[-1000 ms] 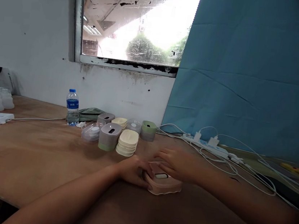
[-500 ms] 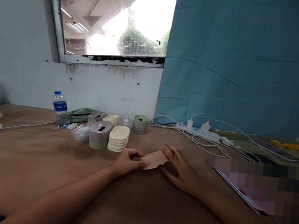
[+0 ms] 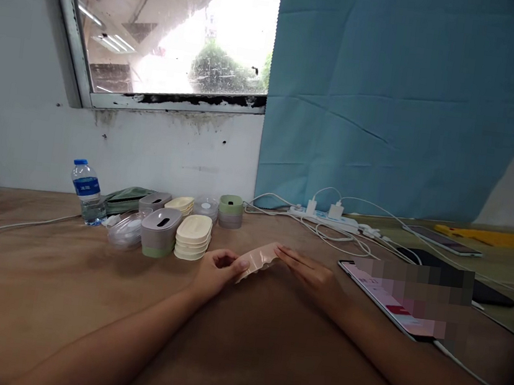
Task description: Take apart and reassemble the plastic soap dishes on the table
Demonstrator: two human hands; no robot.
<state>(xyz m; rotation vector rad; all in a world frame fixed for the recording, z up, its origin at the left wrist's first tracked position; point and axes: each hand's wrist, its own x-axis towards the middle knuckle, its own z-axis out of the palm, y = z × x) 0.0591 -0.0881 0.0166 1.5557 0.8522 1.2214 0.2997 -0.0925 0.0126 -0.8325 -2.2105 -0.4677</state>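
Between my hands is a thin, glossy pinkish-beige strip (image 3: pixel 258 260) with a wavy lower edge, held slanting over the table. My left hand (image 3: pixel 215 273) pinches its lower left end between thumb and fingers. At the upper right end, the fingers of my right hand (image 3: pixel 314 279) are pressed together on the strip; its thumb is hidden. Left of my hands stand a stack of cream oval lids (image 3: pixel 193 236) and a lilac-and-green oval container (image 3: pixel 159 233) with a slot in its top.
Behind these are a clear plastic container (image 3: pixel 125 231), a green-topped box (image 3: pixel 230 212), a green pouch (image 3: pixel 127 200) and a water bottle (image 3: pixel 87 191). A power strip (image 3: pixel 324 218) with loose white cables lies at the back. On the right lies a lit phone (image 3: pixel 384 302).
My right hand's fingers have gone from spread to pressed together at the strip's end. The strip now tilts and bends up more. The view has shifted right.
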